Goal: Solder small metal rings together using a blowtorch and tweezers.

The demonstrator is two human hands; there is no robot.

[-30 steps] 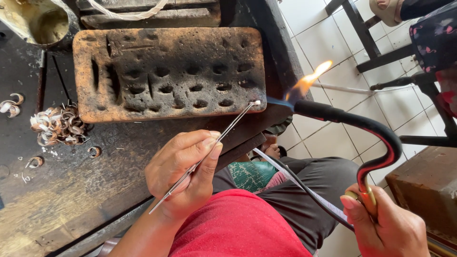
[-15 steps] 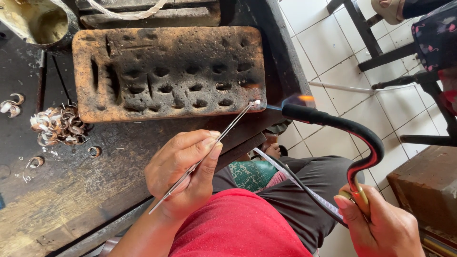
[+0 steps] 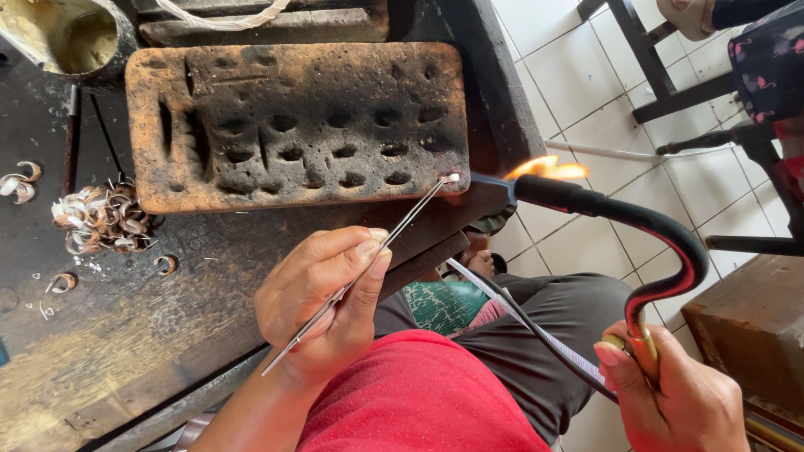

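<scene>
My left hand (image 3: 322,297) grips thin metal tweezers (image 3: 394,238) whose tip holds a tiny pale metal piece (image 3: 452,177) at the lower right corner of a charred block (image 3: 293,125) pitted with dark hollows. My right hand (image 3: 674,402) is closed around the brass handle of a curved black and red torch (image 3: 636,226). The torch nozzle points left at the tweezer tip, and an orange flame (image 3: 548,170) flickers just above the nozzle.
A pile of curled metal rings (image 3: 100,219) and loose rings lie on the scorched wooden bench (image 3: 126,335) at left. A dirty metal cup (image 3: 63,33) stands at top left. A hose (image 3: 536,326) crosses my lap. Dark chair legs (image 3: 645,67) stand on white tiles.
The torch has moved left and down, so its nozzle now sits close to the tweezer tip. The flame has shrunk and shifted. My left hand has stayed put.
</scene>
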